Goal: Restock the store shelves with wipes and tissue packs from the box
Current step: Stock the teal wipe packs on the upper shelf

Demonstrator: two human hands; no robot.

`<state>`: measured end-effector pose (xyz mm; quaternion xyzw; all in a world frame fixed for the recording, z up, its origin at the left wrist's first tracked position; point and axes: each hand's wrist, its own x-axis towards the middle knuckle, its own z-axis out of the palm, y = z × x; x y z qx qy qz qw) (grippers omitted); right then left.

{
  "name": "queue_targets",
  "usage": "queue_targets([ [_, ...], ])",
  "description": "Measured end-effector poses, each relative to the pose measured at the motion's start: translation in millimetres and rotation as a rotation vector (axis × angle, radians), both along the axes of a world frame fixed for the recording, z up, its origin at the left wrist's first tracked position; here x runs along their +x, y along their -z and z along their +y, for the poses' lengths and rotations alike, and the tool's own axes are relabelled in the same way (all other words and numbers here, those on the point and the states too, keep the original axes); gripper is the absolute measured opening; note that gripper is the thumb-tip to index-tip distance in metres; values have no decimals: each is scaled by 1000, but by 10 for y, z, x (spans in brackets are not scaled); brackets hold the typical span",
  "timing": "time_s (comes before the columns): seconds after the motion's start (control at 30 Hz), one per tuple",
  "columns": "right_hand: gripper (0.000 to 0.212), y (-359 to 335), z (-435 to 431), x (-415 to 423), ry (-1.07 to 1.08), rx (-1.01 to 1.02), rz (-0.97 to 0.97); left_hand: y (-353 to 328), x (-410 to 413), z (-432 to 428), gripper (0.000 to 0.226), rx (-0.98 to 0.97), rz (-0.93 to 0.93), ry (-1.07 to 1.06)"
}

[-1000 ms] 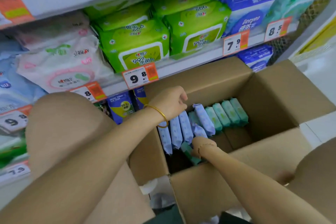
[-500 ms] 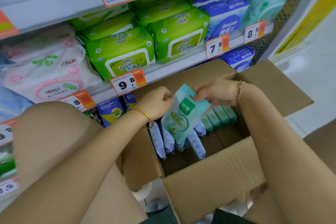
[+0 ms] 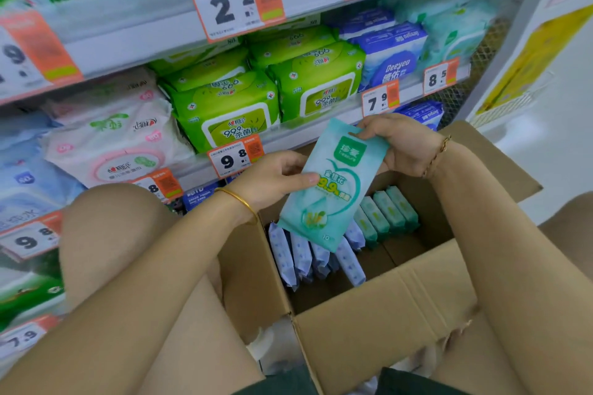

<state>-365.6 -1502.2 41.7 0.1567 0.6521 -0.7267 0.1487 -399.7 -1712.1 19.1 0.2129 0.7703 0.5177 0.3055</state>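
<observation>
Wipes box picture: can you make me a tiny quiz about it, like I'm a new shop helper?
1. True or false: the teal wipes pack lies flat inside the box.
2. Who holds the pack? A) one hand B) both hands C) nobody
3. Besides blue-dotted packs, what colour packs stand in the box?
Key: 1 false, it is held above the box; 2 B, left hand and right hand; 3 green packs.

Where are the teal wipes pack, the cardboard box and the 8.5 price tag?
teal wipes pack (image 3: 333, 192), head view, middle of its front.
cardboard box (image 3: 385, 308), head view, its near wall.
8.5 price tag (image 3: 437, 77), head view, the printed digits.
</observation>
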Motion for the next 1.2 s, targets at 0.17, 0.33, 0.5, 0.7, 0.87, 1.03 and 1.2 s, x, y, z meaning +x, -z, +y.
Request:
queue_targets([
  [0.17, 39, -259, -73, 31, 30, -138, 105, -375, -51, -59, 15, 191, 4, -221],
  [0.33, 47, -721, -371, 31, -46, 32, 329, -934, -148, -160, 14, 302, 153, -377],
  [0.5, 47, -1206, -641, -171, 0, 219, 539, -1420, -324, -253, 13, 350, 297, -455],
  [0.7, 47, -1718, -839, -805, 158, 368, 615, -1949, -782, -314, 23, 297, 374, -547],
  [0.87, 40, -2023, -1014, -1342, 247, 555, 697, -2269, -1115, -290, 18, 219, 551, -612],
  [1.03, 42, -2061, -1133, -1616, 300, 657, 748, -2209, -1391, -295, 31, 119, 723, -759],
  [1.2, 47, -1792, -1131, -1676, 286, 698, 718, -1998, -1439, -224, 25, 65, 768, -816],
])
